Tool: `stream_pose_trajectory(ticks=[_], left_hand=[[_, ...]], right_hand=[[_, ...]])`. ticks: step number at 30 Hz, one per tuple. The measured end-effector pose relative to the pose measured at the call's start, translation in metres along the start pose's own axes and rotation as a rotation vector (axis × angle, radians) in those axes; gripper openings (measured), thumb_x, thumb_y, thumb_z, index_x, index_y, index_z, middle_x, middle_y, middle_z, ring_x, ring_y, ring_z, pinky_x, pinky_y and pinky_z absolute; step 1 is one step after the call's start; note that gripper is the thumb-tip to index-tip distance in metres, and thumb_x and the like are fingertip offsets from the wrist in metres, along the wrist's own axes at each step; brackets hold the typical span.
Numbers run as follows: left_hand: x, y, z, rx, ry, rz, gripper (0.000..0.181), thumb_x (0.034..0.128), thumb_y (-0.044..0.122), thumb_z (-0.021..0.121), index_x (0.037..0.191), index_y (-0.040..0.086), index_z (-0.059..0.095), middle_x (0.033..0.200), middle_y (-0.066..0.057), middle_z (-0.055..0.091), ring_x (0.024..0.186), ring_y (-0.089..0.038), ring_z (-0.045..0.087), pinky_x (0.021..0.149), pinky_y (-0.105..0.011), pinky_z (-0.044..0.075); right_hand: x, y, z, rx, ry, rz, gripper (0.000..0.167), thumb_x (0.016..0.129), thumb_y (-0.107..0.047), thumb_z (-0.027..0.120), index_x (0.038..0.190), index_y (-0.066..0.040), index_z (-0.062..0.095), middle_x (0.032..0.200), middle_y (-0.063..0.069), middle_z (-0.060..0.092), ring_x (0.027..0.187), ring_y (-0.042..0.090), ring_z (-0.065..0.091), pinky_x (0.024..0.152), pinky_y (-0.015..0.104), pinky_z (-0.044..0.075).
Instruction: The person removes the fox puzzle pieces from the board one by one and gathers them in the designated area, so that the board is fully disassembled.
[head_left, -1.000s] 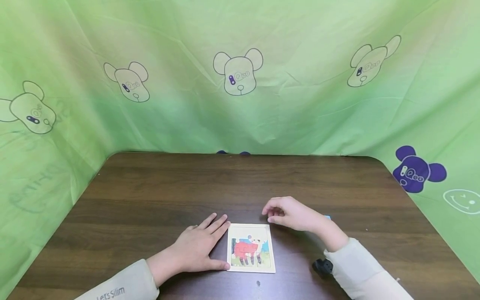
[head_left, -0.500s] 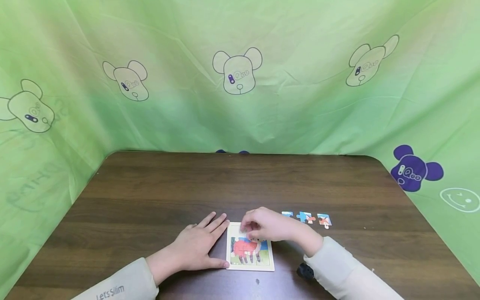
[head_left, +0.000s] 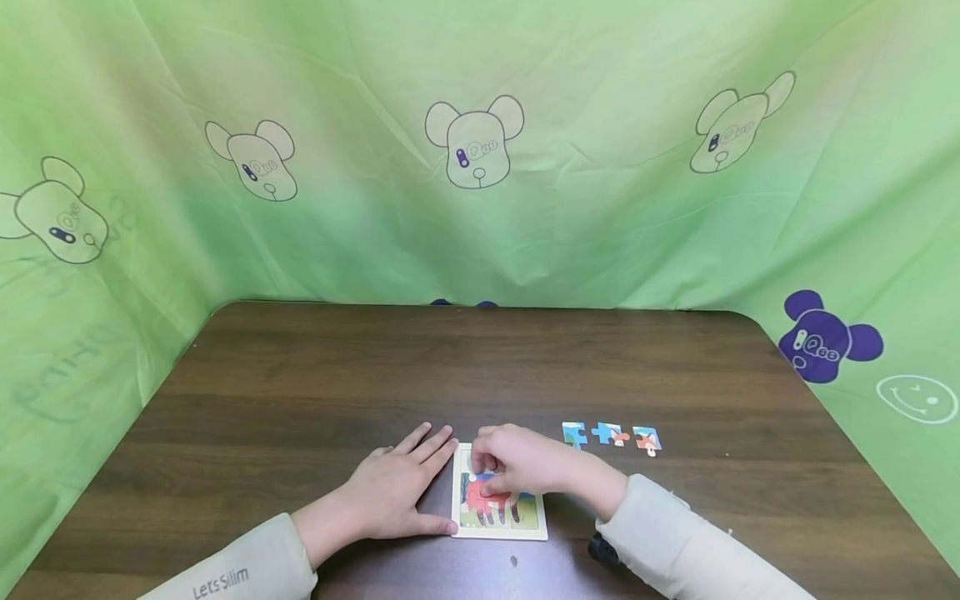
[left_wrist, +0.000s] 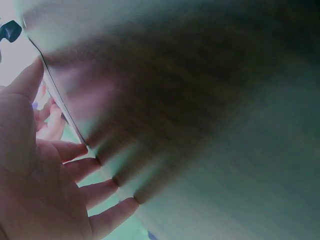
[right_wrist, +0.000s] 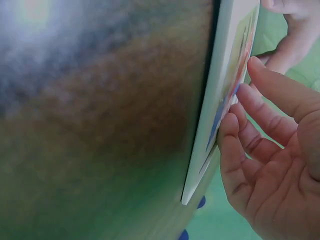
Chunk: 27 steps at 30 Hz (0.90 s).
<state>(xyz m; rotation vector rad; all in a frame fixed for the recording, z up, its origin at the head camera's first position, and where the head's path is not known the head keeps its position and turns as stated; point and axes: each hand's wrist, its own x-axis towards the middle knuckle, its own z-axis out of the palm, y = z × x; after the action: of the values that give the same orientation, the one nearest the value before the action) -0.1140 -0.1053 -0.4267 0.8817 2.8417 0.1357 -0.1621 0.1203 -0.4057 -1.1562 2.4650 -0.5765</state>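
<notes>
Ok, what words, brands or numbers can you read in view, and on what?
"Let's Silim": left sleeve.
"Qee" or "Q88", cannot tell which: purple bear and outlined bears on the green cloth.
Faint lettering, left side of the cloth: too blurred to read.
Puzzle: none visible.

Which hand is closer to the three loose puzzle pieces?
The right hand. It is over the puzzle board, left of the loose puzzle pieces; the left hand is farther off, at the board's left edge.
</notes>
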Motion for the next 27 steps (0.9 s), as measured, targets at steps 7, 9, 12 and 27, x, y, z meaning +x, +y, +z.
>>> stream_pose_trajectory(ticks=[7,9,12,27], left_hand=[[-0.0004,0.0001,-0.0008,-0.003,-0.002,0.003,0.1,0.0789,0.077,0.06,0.155,0.016,0.036,0.163,0.0,0.031,0.151,-0.029,0.029,0.095,-0.053,0.05],[-0.0004,0.0002,-0.0009,-0.002,-0.003,0.004,0.1,0.0789,0.077,0.06,0.155,0.017,0.036,0.163,0.0,0.031,0.151,-0.029,0.029,0.096,-0.054,0.05],[-0.0003,0.0001,-0.001,-0.003,-0.002,0.005,0.1,0.0789,0.077,0.06,0.155,0.017,0.036,0.163,0.0,0.031,0.151,-0.028,0.029,0.095,-0.054,0.05],[0.0,0.0025,0.0005,0.007,0.007,-0.009,0.094,0.0835,0.078,0.051,0.155,0.018,0.037,0.163,0.001,0.031,0.151,-0.027,0.029,0.094,-0.053,0.05]], right_hand=[[0.0006,-0.0016,0.0027,-0.017,-0.004,0.035,0.019,0.081,-0.01,0.08,0.087,-0.013,0.062,0.081,-0.007,0.051,0.073,0.002,0.048,0.069,0.018,0.044],[0.0003,-0.0014,0.0029,-0.024,-0.005,0.034,0.019,0.081,-0.01,0.079,0.087,-0.013,0.062,0.082,-0.007,0.05,0.073,0.002,0.047,0.069,0.018,0.044],[0.0007,-0.0013,0.0031,-0.033,-0.006,0.032,0.018,0.081,-0.01,0.079,0.087,-0.012,0.062,0.082,-0.007,0.05,0.073,0.002,0.047,0.07,0.018,0.044],[-0.0007,-0.0035,0.0043,-0.004,0.006,0.019,0.022,0.082,-0.009,0.078,0.087,-0.014,0.057,0.076,-0.006,0.051,0.068,0.0,0.045,0.064,0.017,0.042]])
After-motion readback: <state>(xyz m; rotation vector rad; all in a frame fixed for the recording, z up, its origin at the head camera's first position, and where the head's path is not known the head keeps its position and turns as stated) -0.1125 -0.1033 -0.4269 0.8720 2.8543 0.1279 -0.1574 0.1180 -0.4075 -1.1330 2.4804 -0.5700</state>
